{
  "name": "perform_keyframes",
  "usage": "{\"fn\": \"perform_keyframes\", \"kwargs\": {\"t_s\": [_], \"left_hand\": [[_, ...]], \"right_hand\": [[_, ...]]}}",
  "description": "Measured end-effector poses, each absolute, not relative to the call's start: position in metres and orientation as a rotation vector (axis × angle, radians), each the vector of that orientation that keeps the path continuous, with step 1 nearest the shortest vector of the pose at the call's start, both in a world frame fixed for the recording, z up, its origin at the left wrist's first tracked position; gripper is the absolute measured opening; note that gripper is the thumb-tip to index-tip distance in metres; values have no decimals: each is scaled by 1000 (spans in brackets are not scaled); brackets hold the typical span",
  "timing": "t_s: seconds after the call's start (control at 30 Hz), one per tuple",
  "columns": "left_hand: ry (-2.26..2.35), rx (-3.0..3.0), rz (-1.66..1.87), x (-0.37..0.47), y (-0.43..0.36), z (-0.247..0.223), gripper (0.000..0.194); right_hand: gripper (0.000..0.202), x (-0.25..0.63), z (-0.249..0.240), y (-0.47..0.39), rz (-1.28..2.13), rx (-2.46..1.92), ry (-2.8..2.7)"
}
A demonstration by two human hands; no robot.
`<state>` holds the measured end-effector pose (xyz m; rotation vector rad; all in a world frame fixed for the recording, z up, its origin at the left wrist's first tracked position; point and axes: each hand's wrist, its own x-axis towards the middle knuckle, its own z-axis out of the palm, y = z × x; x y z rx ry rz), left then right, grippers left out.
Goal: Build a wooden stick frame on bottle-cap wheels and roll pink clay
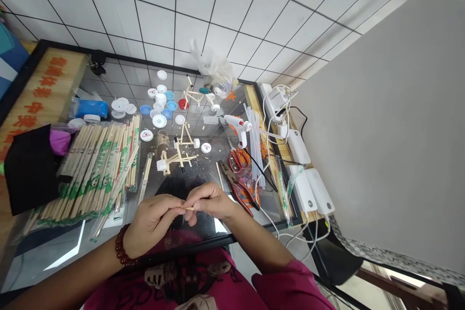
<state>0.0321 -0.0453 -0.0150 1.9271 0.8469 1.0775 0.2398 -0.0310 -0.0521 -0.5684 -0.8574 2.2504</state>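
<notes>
Close to the table's front edge, my left hand (pixel 154 223) and my right hand (pixel 212 201) meet, both closed in a pinch. Between their fingertips is a short piece of wooden stick (pixel 190 209), mostly covered by the fingers. Just beyond my hands stands a small frame of glued sticks (pixel 178 153) with white bottle caps on it. Pliers (pixel 240 186) with red handles lie right of my right hand, beside a thin loose stick (pixel 220 176). A wrapped pair of chopsticks (pixel 146 178) lies beyond my left hand.
Many wrapped chopsticks (pixel 90 169) are piled at left. Bottle caps (pixel 160 120) and another stick frame (pixel 198 98) sit farther back. A white glue gun (pixel 238 128), red-handled scissors (pixel 239 159) and clear glue sticks (pixel 255 143) lie right, near cables and white power adapters (pixel 301 189).
</notes>
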Motion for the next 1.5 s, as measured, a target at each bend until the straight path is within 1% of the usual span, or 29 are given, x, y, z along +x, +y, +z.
{"fn": "perform_keyframes", "kwargs": {"t_s": [0.43,0.7,0.9,0.97,1.13,1.27,1.4,1.5], "left_hand": [[866,1994,1066,30,-47,-22,13],[885,2124,1004,29,-47,-24,15],[893,2293,939,29,-45,-21,27],[893,2319,930,30,-44,-21,28],[912,2344,939,28,-43,-23,19],[922,2362,986,24,-43,-22,13],[899,2391,1036,24,-42,-17,11],[900,2387,1052,24,-41,-13,11]], "right_hand": [[35,239,-51,-31,2264,-582,-873],[34,239,-53,-32,2202,-646,-957],[36,237,-53,-32,2145,-655,-998],[38,236,-53,-32,2140,-661,-1018],[44,235,-52,-31,2113,-672,-1054],[41,236,-51,-31,2091,-678,-1060],[36,235,-50,-32,2079,-638,-1069],[39,233,-48,-32,2087,-647,-1070]]}}
